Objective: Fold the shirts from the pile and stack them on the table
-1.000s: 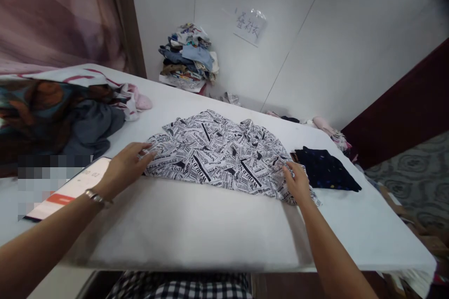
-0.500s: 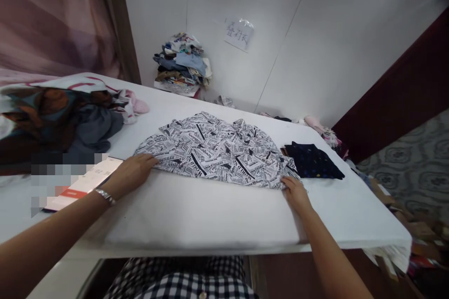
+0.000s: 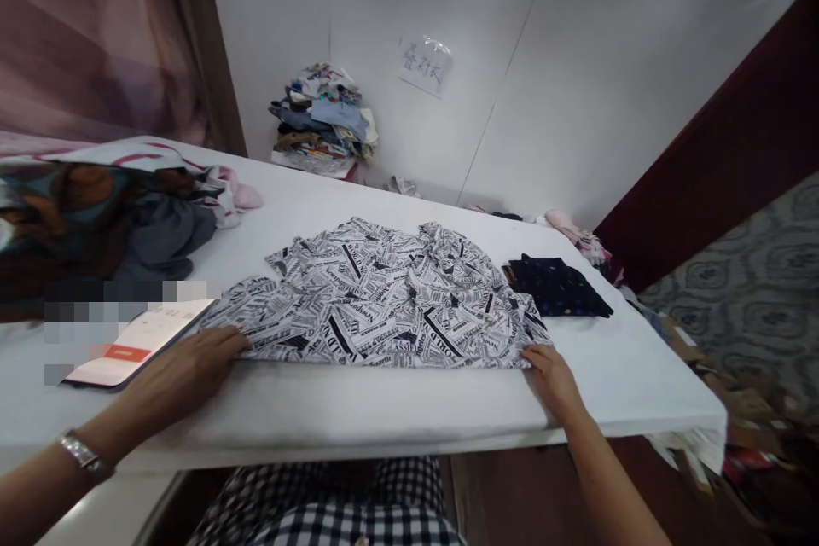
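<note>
A white shirt (image 3: 377, 299) with black newspaper print lies spread across the white-covered table (image 3: 358, 418), its near edge running straight between my hands. At its near left corner my left hand (image 3: 205, 358) is closed on the fabric, the fingertips partly hidden. My right hand (image 3: 554, 375) pinches the near right corner between thumb and fingers. The collar area bunches a little at the far side of the shirt. Just right of the shirt sits a folded dark navy garment (image 3: 556, 286).
A phone (image 3: 137, 345) with a lit screen lies left of the shirt, partly blurred out. Behind it is a heap of loose clothes (image 3: 159, 230). A clothes stack (image 3: 326, 119) stands by the wall, below a handwritten paper sign (image 3: 425, 68). Pink clothing (image 3: 569, 230) lies at the far right edge.
Both hands have come nearer to me, drawing the shirt's near edge along. My left hand has also moved left, and the near edge is stretched wider. The view has shifted slightly.
</note>
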`<state>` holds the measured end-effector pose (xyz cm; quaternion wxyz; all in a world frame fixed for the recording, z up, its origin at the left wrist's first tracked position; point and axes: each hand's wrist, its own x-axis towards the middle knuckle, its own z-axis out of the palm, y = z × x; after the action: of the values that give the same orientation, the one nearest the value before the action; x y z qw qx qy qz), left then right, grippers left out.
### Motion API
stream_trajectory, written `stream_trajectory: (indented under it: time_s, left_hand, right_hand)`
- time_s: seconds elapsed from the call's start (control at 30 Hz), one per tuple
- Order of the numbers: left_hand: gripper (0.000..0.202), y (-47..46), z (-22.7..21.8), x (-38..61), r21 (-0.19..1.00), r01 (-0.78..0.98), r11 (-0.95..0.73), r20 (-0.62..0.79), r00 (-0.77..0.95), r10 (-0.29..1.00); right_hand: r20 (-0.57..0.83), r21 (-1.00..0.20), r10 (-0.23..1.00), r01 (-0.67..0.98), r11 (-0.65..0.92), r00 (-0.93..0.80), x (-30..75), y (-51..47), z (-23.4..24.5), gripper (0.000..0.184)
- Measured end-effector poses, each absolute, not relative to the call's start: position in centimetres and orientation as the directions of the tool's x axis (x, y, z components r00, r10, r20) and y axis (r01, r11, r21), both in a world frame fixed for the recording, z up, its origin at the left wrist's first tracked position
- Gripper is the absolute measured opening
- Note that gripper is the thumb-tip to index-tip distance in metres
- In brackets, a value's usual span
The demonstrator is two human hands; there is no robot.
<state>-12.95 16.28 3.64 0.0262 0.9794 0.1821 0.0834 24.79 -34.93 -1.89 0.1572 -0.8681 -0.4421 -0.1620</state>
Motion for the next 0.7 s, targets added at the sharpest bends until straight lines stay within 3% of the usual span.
stream_trajectory:
  time_s: [0.17,0.27,0.37,0.47,0.57,0.7]
  left_hand:
    - [0.042,17.6,2.9,-12.7,0.194,0.383,-0.903,0.164,0.895,0.414]
    - [0.053,17.1,3.2,-10.4,0.228,0.353,-0.907,0.219,0.889,0.401]
    - [0.050,16.4,2.9,-7.7,0.159,0.226,-0.961,0.265,0.928,0.262]
    - [0.036,16.9,1.6,-6.7,0.070,0.165,-0.984,0.225,0.958,0.176]
    - [0.040,18.3,0.3,-7.4,0.055,0.138,-0.989,0.204,0.968,0.147]
    - [0.049,19.5,-0.5,-7.9,0.042,0.177,-0.983,0.131,0.975,0.181]
  right_hand:
    - [0.431,-0.184,0.678,0.793,-0.580,0.596,23.1,-33.1,0.3,0.046]
    - [0.473,-0.260,0.689,0.834,-0.486,0.549,21.7,-29.8,2.4,0.046]
    - [0.413,-0.302,0.751,0.855,-0.421,0.516,20.9,-26.4,2.8,0.041]
    - [0.271,-0.277,0.764,0.807,-0.521,0.586,21.1,-25.3,1.6,0.040]
    - [0.195,-0.263,0.738,0.760,-0.595,0.645,21.2,-26.2,0.2,0.041]
    - [0.253,-0.252,0.710,0.754,-0.607,0.657,21.2,-27.1,0.0,0.046]
